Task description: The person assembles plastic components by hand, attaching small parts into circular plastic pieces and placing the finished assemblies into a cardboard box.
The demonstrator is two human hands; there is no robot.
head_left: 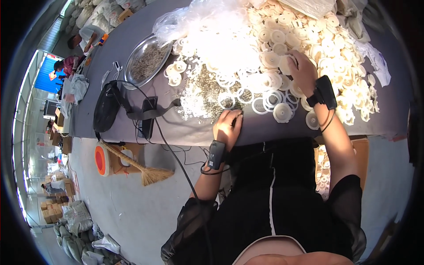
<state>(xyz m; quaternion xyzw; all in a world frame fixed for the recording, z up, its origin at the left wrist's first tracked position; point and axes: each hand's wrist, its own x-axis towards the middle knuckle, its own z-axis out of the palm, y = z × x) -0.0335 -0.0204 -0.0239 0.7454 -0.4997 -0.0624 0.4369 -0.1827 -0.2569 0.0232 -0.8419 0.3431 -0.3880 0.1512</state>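
Note:
My right hand (304, 73) reaches into a large heap of round white plastic discs (346, 81). Its fingers curl at the edge of one white plastic disc (285, 65). Close to the table's near edge, my left hand (229, 124) has its fingers bent together at the border of a spread of small metal parts (204, 84); whatever they pinch is too small to make out. Between the two hands lie several white plastic rings (261, 106) and a loose disc (282, 113). Strong sunlight washes out part of the heap.
Left on the grey-covered table (176, 128) are a steel bowl (132, 84) of small brownish parts, a black pouch (107, 107) and a black device (149, 115) with cables. Clear plastic bags (170, 24) lie behind. Below are a broom (154, 173) and an orange-and-white bucket (101, 160). Other people work far left.

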